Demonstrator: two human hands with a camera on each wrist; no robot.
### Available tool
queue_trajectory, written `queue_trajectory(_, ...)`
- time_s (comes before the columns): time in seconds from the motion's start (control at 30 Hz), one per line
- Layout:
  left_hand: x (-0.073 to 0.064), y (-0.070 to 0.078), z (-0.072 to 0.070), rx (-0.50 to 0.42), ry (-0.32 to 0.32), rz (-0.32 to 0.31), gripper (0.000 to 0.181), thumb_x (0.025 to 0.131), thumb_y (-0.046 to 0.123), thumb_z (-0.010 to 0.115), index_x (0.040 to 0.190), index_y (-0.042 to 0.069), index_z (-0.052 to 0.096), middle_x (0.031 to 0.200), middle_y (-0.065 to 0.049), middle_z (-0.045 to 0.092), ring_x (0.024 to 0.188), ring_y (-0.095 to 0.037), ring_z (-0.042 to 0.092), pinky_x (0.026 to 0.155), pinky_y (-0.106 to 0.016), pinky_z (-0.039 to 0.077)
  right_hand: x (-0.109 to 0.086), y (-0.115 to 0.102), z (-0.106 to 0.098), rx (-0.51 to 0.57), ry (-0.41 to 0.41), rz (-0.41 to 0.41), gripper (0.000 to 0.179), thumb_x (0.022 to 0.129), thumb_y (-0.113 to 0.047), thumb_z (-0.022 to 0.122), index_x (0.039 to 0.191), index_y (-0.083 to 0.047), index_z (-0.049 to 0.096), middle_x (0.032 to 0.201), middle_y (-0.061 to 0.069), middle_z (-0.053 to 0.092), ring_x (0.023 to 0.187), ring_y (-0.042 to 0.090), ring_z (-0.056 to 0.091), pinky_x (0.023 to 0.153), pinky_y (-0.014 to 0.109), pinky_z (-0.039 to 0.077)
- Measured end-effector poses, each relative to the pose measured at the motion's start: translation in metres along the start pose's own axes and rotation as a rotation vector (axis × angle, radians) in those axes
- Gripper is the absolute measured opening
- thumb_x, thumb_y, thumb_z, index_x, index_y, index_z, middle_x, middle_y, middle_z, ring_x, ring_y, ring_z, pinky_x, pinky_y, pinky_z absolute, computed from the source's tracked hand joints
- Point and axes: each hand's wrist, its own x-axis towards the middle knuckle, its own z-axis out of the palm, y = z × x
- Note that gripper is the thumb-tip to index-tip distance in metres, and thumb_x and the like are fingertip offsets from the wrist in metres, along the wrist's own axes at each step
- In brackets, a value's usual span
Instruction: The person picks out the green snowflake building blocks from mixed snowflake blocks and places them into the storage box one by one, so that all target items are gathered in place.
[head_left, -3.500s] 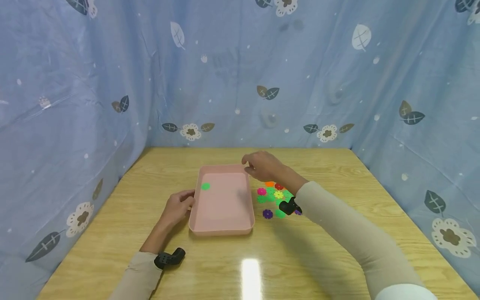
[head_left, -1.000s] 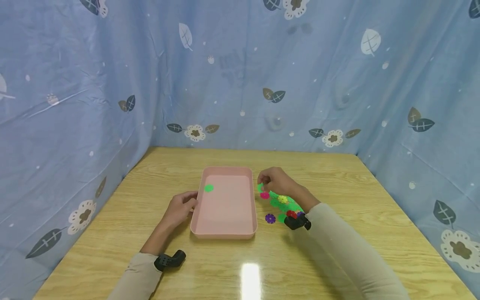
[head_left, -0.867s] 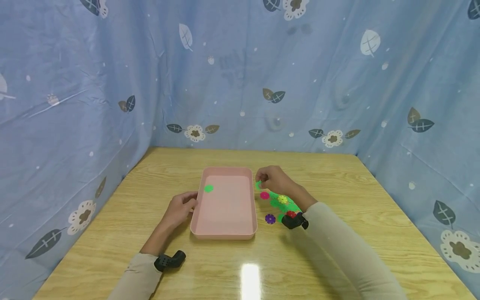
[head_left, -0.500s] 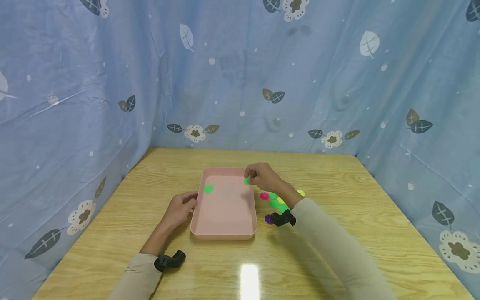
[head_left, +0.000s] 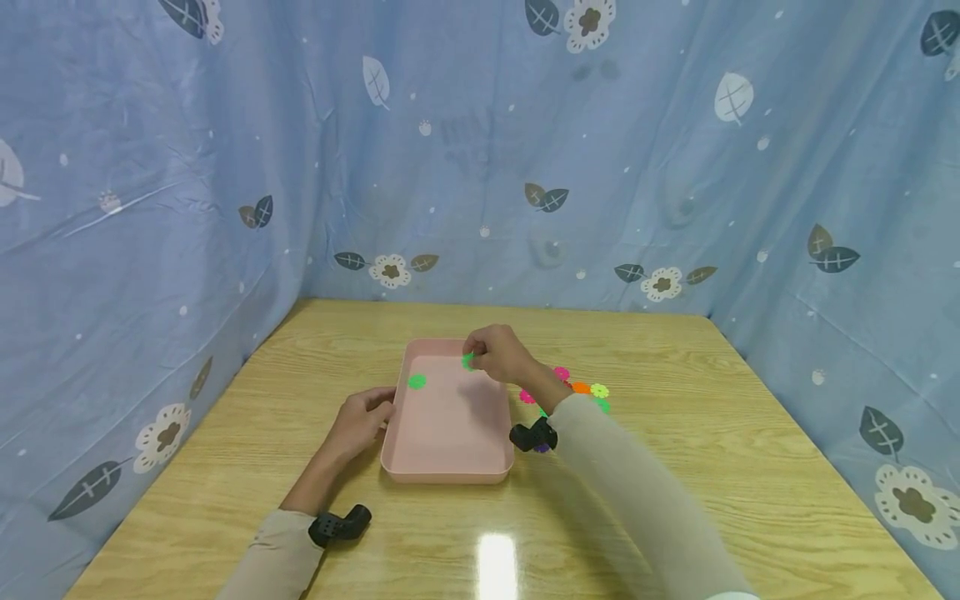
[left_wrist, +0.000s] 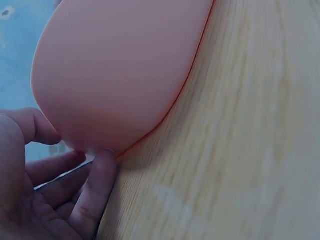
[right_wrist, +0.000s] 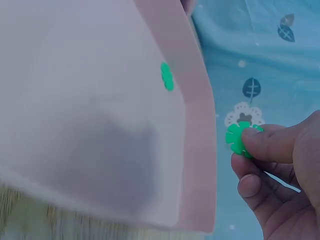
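My right hand (head_left: 501,353) pinches a green flower-shaped disc (right_wrist: 237,137) between thumb and fingers, above the far right part of the pink tray (head_left: 450,478). Notches run round the disc's edge in the right wrist view. Another green disc (head_left: 417,381) lies in the tray near its far left corner. My left hand (head_left: 362,423) rests at the tray's left side; in the left wrist view its bent fingertips (left_wrist: 102,160) touch the outer wall. No finger of it is seen inside the tray.
Right of the tray lies a loose group of discs: pink (head_left: 562,373), orange (head_left: 581,388), yellow (head_left: 599,391) and others. My right forearm hides part of them. A blue curtain (head_left: 480,167) borders the wooden table (head_left: 675,450) at the back and sides.
My right hand has picked a green disc from the group and carried it left, over the tray's far right part. The left hand has stayed at the tray's side.
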Motion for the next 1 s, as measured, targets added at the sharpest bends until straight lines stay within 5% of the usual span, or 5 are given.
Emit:
queue_trajectory(0.4,0.000,-0.001,-0.001,-0.023,-0.010,0.010,0.046,0.099,0.012,0.051,0.142,-0.004,0.054,0.135,-0.026,0.061,0.104,-0.031,0.067,0.077,-0.036,0.062,0.017,0.001,0.026,-0.005,-0.017,0.026,0.013,0.088,-0.001,0.075,0.100,-0.004,0.075,0.082,0.004,0.070,0.072,0.016,0.064,0.065,0.028,0.055)
queue_trajectory(0.67,0.001,-0.003,-0.001,-0.028,-0.013,0.005,0.046,0.098,0.011,0.051,0.142,-0.004,0.054,0.134,-0.025,0.062,0.101,-0.030,0.068,0.076,-0.036,0.062,0.029,0.001,0.042,-0.208,-0.020,0.117,0.011,0.085,-0.017,0.080,0.094,-0.022,0.078,0.078,-0.010,0.073,0.076,0.010,0.065,0.089,0.041,0.049)
queue_trajectory(0.9,0.003,-0.004,-0.002,-0.039,-0.018,0.008,0.046,0.097,0.011,0.052,0.141,-0.002,0.056,0.133,-0.024,0.063,0.098,-0.028,0.068,0.074,-0.036,0.062,0.034,0.007,0.059,-0.039,-0.080,0.078,0.011,0.084,-0.003,0.079,0.095,-0.006,0.076,0.091,0.005,0.071,0.072,0.016,0.061,0.065,0.028,0.054)
queue_trajectory(1.0,0.002,-0.004,-0.001,-0.032,-0.016,0.011,0.047,0.097,0.012,0.053,0.141,-0.001,0.056,0.133,-0.023,0.063,0.098,-0.028,0.068,0.074,-0.036,0.062,0.034,0.011,0.066,-0.027,-0.068,0.075,0.013,0.086,-0.004,0.078,0.099,-0.005,0.076,0.096,0.006,0.071,0.075,0.017,0.062,0.066,0.027,0.054)
